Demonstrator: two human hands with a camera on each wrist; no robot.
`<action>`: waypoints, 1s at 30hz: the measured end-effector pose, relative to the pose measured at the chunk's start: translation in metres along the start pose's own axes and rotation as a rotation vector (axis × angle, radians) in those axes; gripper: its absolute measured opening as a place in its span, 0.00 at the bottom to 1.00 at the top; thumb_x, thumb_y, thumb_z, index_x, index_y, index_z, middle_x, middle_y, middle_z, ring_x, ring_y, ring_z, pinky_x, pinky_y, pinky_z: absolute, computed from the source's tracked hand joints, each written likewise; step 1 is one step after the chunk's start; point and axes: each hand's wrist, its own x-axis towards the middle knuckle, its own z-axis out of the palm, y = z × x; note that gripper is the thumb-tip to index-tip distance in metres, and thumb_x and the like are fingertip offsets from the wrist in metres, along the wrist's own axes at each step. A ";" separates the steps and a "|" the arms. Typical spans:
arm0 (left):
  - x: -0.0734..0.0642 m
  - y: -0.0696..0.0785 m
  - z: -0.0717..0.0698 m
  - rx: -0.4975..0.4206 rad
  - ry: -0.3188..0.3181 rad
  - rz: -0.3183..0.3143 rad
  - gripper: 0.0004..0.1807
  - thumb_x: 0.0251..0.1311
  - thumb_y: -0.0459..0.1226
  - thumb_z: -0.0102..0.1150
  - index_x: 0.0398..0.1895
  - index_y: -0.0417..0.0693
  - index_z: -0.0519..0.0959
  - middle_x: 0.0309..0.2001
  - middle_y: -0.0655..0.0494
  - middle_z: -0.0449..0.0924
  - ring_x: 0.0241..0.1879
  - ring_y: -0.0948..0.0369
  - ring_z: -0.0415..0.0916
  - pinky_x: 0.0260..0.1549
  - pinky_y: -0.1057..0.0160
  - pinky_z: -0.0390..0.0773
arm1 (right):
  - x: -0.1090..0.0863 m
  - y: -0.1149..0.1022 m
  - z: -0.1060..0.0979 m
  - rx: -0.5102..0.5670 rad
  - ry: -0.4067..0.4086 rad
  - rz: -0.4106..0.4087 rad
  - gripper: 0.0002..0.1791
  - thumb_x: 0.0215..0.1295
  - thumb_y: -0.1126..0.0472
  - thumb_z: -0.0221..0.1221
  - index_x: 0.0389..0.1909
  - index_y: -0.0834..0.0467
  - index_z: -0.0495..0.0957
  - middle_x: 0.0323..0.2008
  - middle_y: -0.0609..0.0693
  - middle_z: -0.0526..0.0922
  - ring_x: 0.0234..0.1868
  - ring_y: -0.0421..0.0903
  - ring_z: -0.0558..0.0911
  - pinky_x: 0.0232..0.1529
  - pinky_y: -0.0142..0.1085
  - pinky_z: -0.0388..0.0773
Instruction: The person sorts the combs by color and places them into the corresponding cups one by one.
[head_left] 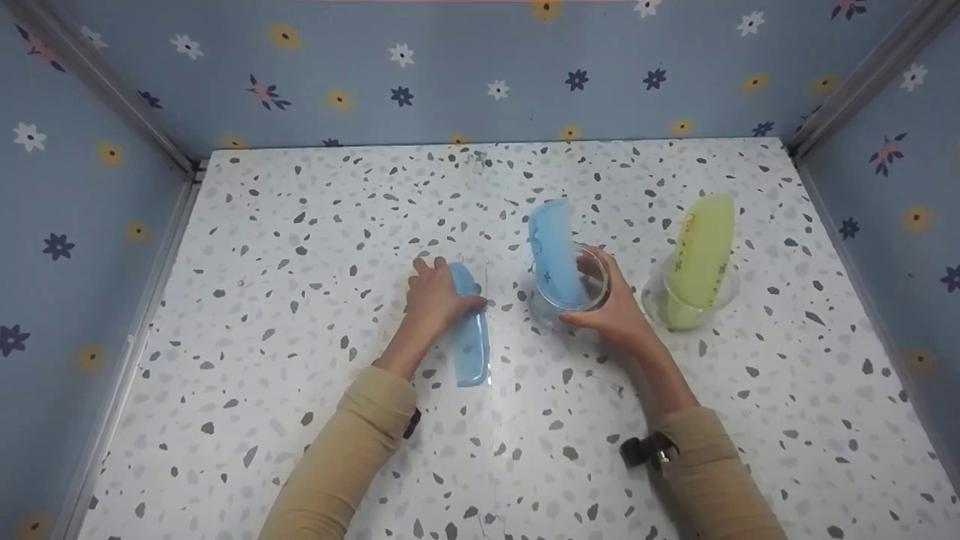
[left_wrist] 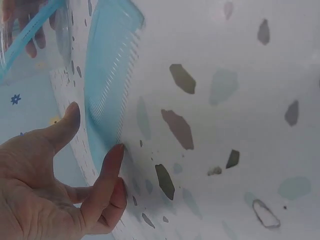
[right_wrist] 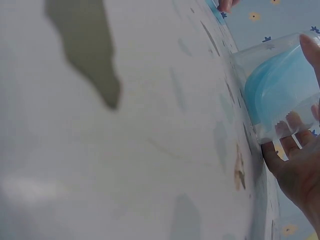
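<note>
A blue comb (head_left: pixel 472 349) lies on the speckled table in front of my left hand (head_left: pixel 433 298). In the left wrist view, the thumb and fingers spread to either side of the comb's end, with a fingertip at its toothed edge. My right hand (head_left: pixel 619 311) grips a clear cup (head_left: pixel 574 307), thumb on the near side and fingers around the far side. Inside that cup a second blue comb (head_left: pixel 553 247) stands tilted, its upper part above the rim. Its lower end shows through the cup wall in the right wrist view.
Right of my right hand, a yellow-green comb (head_left: pixel 701 247) leans in another clear cup (head_left: pixel 727 292). Blue flowered panels (head_left: pixel 465 67) border the speckled table (head_left: pixel 300 202) at the back and on both sides.
</note>
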 end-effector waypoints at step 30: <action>-0.002 -0.003 0.003 -0.079 0.035 0.046 0.60 0.46 0.49 0.81 0.78 0.42 0.54 0.64 0.33 0.72 0.61 0.35 0.75 0.62 0.38 0.77 | -0.002 -0.004 0.002 -0.037 0.006 0.070 0.62 0.44 0.58 0.82 0.79 0.48 0.55 0.73 0.52 0.69 0.78 0.54 0.66 0.81 0.56 0.56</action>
